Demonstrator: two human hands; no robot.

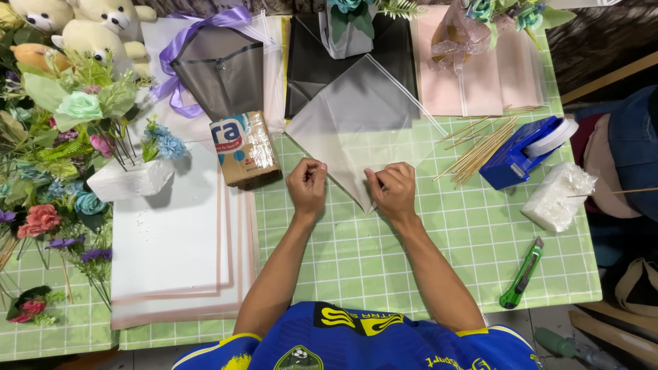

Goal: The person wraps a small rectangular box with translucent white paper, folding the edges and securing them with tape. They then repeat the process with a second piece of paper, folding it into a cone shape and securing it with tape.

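You had the translucent grey wrapping sheet (360,116) lying flat on the green checked surface (411,247), turned as a diamond with its lower point toward you. Your right hand (393,188) rested on that lower point: the fingers (381,186) were curled down and pinching the sheet's right-hand lower edge, just above the tip. Your left hand (306,183) sat just left of the sheet's lower left edge, its fingers (310,169) bunched together at the tips; whether they gripped the sheet's edge or only touched it could not be told from the head view. The rest of the sheet spread up and away from both hands, its upper corner overlapping a black sheet (308,62).

Left of the grey sheet lay a taped cardboard box (245,149), and beyond that a stack of white sheets with pink borders (178,240) and a white foam block (130,179) holding artificial flowers (68,137). Right of the grey sheet lay a bundle of wooden skewers (480,147), then a blue tape dispenser (524,152), a white foam lump (558,195) and, nearer you, a green utility knife (522,274). Above the sheet's right side lay pink sheets (480,82).
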